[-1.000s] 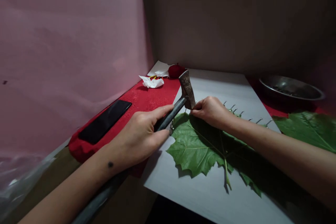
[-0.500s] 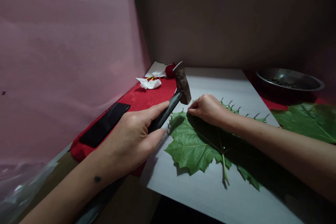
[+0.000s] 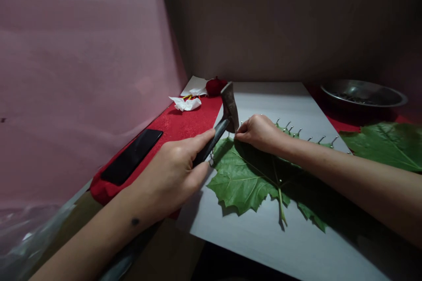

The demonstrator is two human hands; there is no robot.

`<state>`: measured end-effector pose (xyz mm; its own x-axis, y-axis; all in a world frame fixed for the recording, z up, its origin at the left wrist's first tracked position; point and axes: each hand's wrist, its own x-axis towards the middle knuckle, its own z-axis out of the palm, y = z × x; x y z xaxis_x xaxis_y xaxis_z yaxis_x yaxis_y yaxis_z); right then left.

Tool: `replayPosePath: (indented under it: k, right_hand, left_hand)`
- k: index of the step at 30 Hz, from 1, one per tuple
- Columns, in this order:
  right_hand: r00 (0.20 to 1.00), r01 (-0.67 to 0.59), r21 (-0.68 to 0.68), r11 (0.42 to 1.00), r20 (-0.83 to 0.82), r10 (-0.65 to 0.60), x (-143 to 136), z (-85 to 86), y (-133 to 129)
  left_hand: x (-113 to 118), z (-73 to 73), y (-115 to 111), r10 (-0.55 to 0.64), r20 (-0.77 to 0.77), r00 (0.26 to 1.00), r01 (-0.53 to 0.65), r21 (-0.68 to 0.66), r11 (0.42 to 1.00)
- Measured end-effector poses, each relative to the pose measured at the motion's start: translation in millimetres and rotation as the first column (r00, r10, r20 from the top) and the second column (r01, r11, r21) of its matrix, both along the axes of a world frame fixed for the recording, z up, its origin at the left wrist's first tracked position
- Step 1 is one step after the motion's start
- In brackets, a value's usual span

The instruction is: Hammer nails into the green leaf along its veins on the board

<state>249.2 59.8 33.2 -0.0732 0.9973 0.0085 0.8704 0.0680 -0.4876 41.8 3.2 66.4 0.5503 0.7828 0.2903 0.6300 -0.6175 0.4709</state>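
Leaf lies flat on white board, mid-board, its L side close to board's L edge, stem pointing to near edge. Nails stand along leaf's far side, mostly tilted; one more nr stem joint. R hand is over leaf's far side, thumb + fingertips closed in a pinch; can't tell what's btwn them. L hand is wrapped round handle of hammer, fingers closed, thumb along it; hammer head is upright just beside R fingertips, contact unclear. Off board's R edge: 2nd leaf, w/ metal bowl behind it, small bits inside. Off L edge, on red cloth: black phone, crumpled tissue, yellow sticks, red ball nr board's far L corner.
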Motion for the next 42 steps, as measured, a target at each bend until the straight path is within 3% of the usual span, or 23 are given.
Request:
replayPosePath:
  k: [3, 7, 9, 13, 19, 23, 27, 32, 38, 42]
  right_hand:
    - [1.0, 0.004, 0.003, 1.0, 0.003, -0.004, 0, -1.6, 1]
    - [0.999, 0.013, 0.002, 1.0, -0.037, -0.013, 0, -3.9, 3]
    - [0.999, 0.01, 0.012, 1.0, -0.034, -0.01, 0, -4.3, 3]
    - [1.0, -0.003, 0.018, 1.0, -0.014, 0.003, 1, -4.4, 3]
    - [0.999, -0.015, 0.002, 1.0, -0.037, 0.015, 2, -3.4, 3]
    - [0.992, -0.102, 0.02, 0.995, -0.075, 0.103, 7, -0.1, 4]
    - [0.99, -0.088, 0.063, 0.994, -0.108, 0.094, 16, 8.4, -1]
    - [0.992, -0.127, 0.214, 0.969, 0.018, 0.126, 24, 16.2, -17]
    - [0.914, -0.391, 0.323, 0.862, 0.247, 0.322, 28, -2.7, -30]
    - [0.901, -0.408, 0.329, 0.852, 0.297, 0.317, 30, -7.4, -43]
  left_hand:
    - [-1, 0.3, 0, 0.0, -0.04, 0.999, 0.0, -0.009, 1.0]
    - [-3, 0.4, -4, 0.003, 0.05, 0.999, -0.009, 0.117, 0.993]
    - [-2, -0.8, -4, 0.003, 0.021, 1.0, -0.005, 0.136, 0.991]
    - [0, -3.6, -2, 0.007, -0.094, 0.996, 0.001, 0.084, 0.996]
    - [-7, -2.9, -5, 0.023, 0.039, 0.999, -0.026, 0.085, 0.996]
    - [-8, -3.5, -6, 0.017, 0.059, 0.998, -0.021, 0.055, 0.998]
    - [-10, -4.1, -5, 0.037, 0.068, 0.997, -0.041, 0.069, 0.997]
    - [-14, -1.4, -8, 0.057, 0.097, 0.994, -0.061, 0.043, 0.997]
    - [-8, 2.3, -8, 0.057, 0.135, 0.989, -0.044, -0.1, 0.994]
    - [-2, -0.7, -8, 0.068, 0.116, 0.991, -0.05, -0.157, 0.986]
